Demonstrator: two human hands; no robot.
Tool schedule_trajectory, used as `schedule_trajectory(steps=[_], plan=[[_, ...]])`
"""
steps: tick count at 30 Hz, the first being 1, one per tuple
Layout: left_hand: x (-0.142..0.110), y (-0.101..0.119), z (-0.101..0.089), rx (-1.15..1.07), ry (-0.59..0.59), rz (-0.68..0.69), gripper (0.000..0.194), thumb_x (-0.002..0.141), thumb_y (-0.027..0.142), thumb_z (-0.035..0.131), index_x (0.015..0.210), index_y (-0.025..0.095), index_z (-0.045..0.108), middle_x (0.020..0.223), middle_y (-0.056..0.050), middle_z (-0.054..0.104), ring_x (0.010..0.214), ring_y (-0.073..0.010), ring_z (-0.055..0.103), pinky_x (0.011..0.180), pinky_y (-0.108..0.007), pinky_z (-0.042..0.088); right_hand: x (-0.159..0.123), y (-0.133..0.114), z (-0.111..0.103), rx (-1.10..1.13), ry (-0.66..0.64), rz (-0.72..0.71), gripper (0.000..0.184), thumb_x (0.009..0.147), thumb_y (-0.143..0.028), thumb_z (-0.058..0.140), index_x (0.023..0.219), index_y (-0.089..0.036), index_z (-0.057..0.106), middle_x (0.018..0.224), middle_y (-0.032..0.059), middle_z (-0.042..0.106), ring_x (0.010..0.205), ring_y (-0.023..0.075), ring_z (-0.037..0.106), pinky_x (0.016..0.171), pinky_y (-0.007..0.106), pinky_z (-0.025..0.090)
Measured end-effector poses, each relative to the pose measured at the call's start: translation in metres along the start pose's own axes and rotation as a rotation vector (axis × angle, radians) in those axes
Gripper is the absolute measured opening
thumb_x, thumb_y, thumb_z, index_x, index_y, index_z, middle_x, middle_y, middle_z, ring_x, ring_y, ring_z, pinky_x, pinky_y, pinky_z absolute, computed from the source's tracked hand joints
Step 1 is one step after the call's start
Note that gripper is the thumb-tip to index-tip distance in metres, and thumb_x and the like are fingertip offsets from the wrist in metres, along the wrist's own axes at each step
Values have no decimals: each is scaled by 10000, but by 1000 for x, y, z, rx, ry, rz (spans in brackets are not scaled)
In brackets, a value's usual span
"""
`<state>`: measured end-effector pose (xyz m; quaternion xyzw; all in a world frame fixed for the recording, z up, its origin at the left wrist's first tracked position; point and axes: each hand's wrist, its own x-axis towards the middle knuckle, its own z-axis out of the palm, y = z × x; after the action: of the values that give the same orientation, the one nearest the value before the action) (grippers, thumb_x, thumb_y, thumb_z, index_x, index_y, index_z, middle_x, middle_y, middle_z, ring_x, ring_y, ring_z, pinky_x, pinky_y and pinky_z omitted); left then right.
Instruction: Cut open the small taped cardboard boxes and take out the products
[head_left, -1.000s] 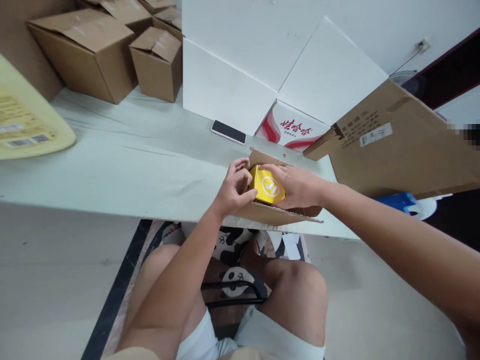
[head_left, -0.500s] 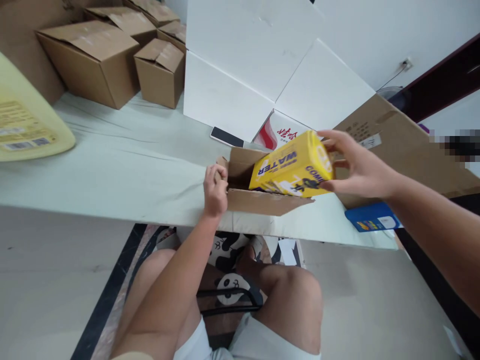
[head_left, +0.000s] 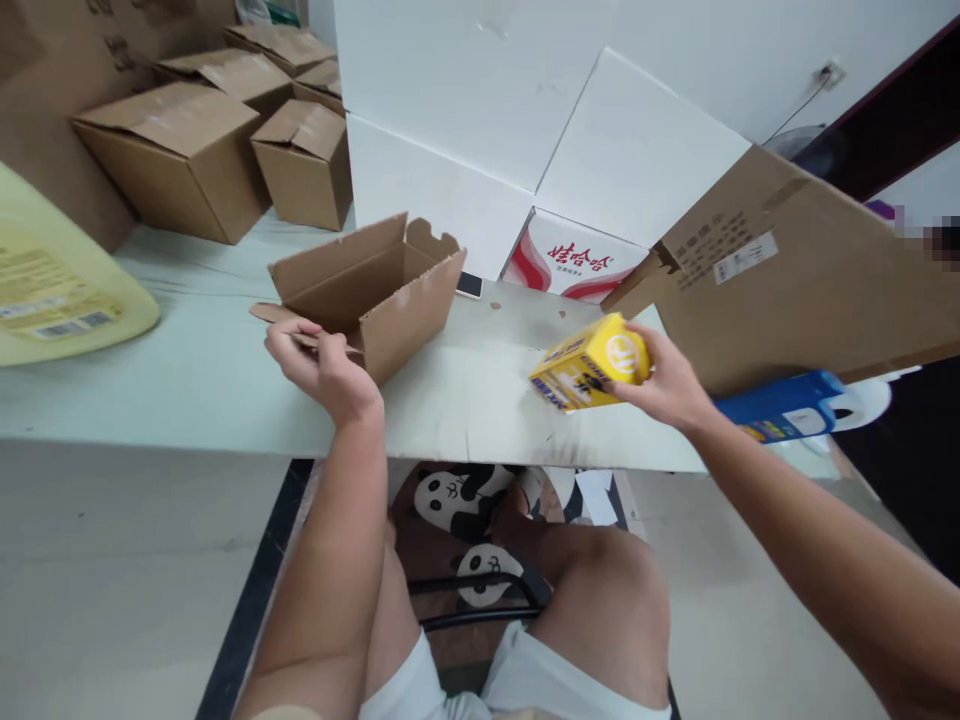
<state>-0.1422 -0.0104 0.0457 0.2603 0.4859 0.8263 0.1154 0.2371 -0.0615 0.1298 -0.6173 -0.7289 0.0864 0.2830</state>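
Observation:
An open cardboard box [head_left: 409,322] is tilted above the table at left of centre, its flaps spread. My left hand [head_left: 330,372] is closed on one of its near flaps. To the right, my right hand [head_left: 664,378] grips the end of a yellow carton [head_left: 577,365] with dark printing and a white round mark on its top. The carton is out of the box, low over the table; whether its lower edge touches the surface I cannot tell. My right thumb lies along its near side.
Several closed cardboard boxes [head_left: 191,165] stand at the back left, near a large pale yellow bottle [head_left: 64,275]. A blue bottle [head_left: 787,408] lies at right, before a big cardboard panel [head_left: 810,270]. Behind are a red-and-white box [head_left: 574,258], a phone [head_left: 470,286] and white boards [head_left: 442,190].
The yellow carton has come out of the cardboard box and is apart from it. My left hand has moved left with the box, which is now turned and tilted.

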Motion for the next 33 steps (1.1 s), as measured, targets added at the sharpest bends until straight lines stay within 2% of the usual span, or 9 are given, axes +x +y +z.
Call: schedule_trajectory(steps=[4,7,9,12,17,19,22,26,33], plan=[[-15,9,0,52,97,413,282,663,262,563,895,268,402,901,-11,343,816,-203,421,801,-396,402,10,1,53,-50,-141,-42,704,681,-431,796,1333,-257,596,1295,131,599,1262,384,564,1105,630,436],[-36,12,3,37,-153,568,134,749,284,541,845,255,453,833,3,389,772,-186,448,755,-371,418,15,11,70,15,-102,-92,709,698,-413,791,1363,-282,583,1490,135,423,1456,407,385,1205,627,333],[-52,5,8,46,-502,406,58,809,272,529,812,242,480,771,15,445,712,-159,471,694,-325,431,10,21,78,180,-56,-54,854,707,-459,803,1474,-318,455,1592,117,298,1513,398,315,1215,604,345],[-78,-15,19,100,-924,33,151,803,326,593,894,232,516,842,3,563,751,-147,571,725,-303,498,-9,35,100,550,-4,102,1055,714,-538,818,1567,-375,219,1599,104,345,1445,348,452,1155,562,456],[-113,-47,38,210,-1366,-164,538,751,423,740,1206,252,509,1350,-109,591,1302,-293,559,1083,-469,470,-42,44,161,893,-111,284,825,661,-584,855,1320,-247,490,1319,138,641,1193,323,655,1086,606,511],[-126,-56,42,148,-1467,-197,688,765,482,755,1339,264,445,1451,-131,542,1407,-325,483,1149,-497,420,-48,44,179,890,-24,286,757,680,-606,834,1256,-234,515,1296,141,657,1175,318,663,1075,604,516],[-138,-67,43,41,-1525,-293,855,807,605,714,1497,283,324,1509,-154,495,1401,-337,489,1109,-487,469,-53,39,189,796,152,301,696,749,-617,780,1268,-239,513,1285,135,673,1170,312,664,1046,569,541],[-142,-75,33,150,-1440,-230,899,812,688,691,1564,324,358,1474,-138,456,1331,-331,528,1064,-470,514,-56,27,180,838,165,283,627,833,-649,679,1308,-263,543,1243,101,714,1100,296,704,956,501,598],[-149,-63,21,139,-1377,-207,902,871,721,591,1616,336,260,1584,-122,389,1514,-332,338,1256,-547,304,-67,7,178,804,165,316,645,837,-721,601,1267,-240,595,1214,92,744,1091,304,709,971,492,578]])
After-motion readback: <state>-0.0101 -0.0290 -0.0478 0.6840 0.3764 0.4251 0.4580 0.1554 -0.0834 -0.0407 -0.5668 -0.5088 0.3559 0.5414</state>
